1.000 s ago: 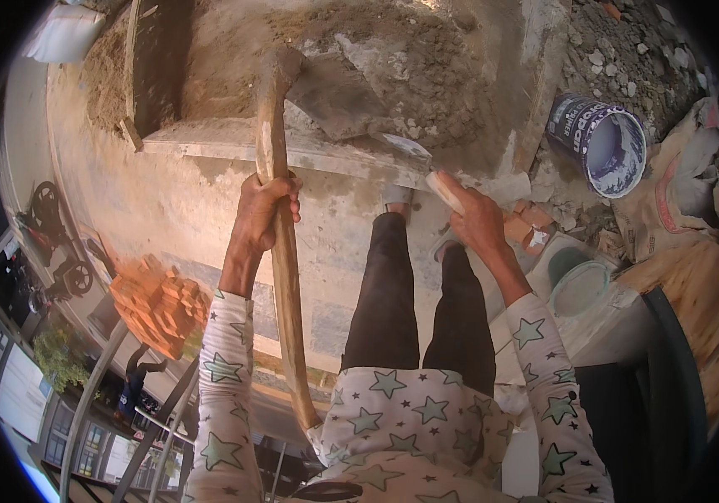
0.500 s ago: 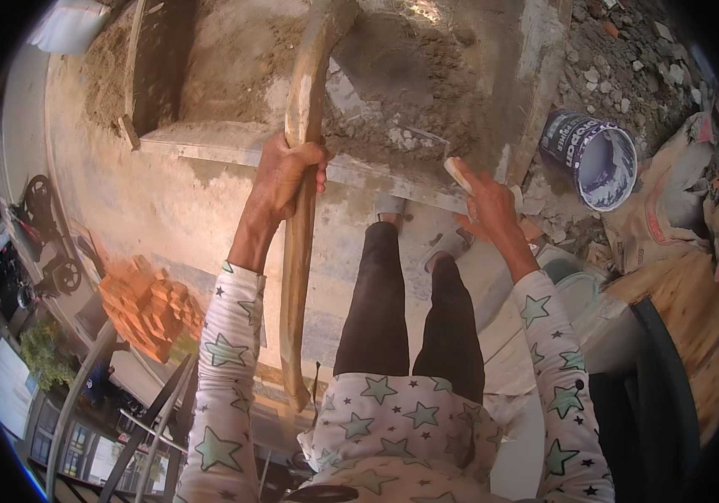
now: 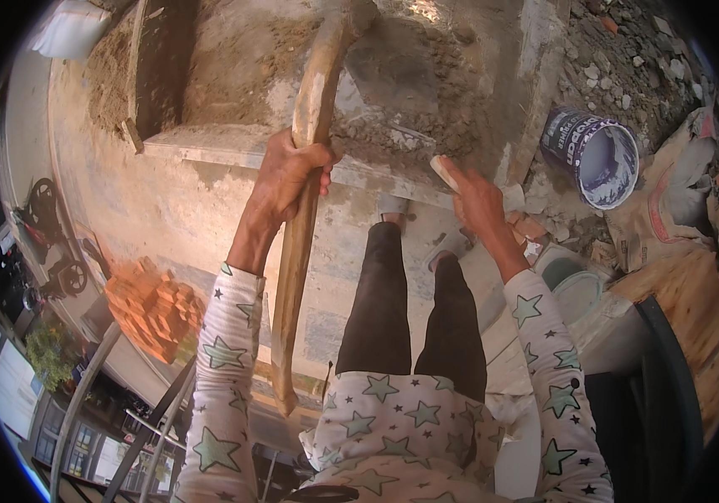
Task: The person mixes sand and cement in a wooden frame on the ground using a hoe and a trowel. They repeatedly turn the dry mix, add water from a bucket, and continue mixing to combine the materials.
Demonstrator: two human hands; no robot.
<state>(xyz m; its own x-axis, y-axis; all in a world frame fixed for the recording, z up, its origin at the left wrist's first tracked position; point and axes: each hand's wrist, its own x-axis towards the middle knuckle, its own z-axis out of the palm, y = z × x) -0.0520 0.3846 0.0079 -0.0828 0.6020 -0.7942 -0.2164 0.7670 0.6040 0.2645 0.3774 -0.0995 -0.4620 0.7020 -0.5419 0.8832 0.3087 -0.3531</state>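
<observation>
My left hand [image 3: 294, 172] is closed around the long wooden handle of a hoe [image 3: 316, 92]. Its lower end points back toward my left side. At the far end, a flat grey blade [image 3: 393, 77] seems to lie in the sandy mix [image 3: 238, 71]. My right hand [image 3: 481, 205] is closed on a short pale handle [image 3: 444, 173] that sticks out past the fingers. What that handle belongs to is mostly hidden by the hand. Both hands are over the near board [image 3: 208, 153] of the wooden frame around the mix.
A purple bucket [image 3: 562, 138] lies tipped at the right beside rubble [image 3: 628, 67] and torn sacks [image 3: 669, 201]. Orange bricks [image 3: 154, 310] are heaped at the left, near a parked motorbike [image 3: 49, 235]. My feet stand just before the frame. A green tub [image 3: 573, 289] is beside my right forearm.
The hoe's far end and blade have shifted right, and its lower end has swung slightly left. My right hand has moved a little left with the short handle.
</observation>
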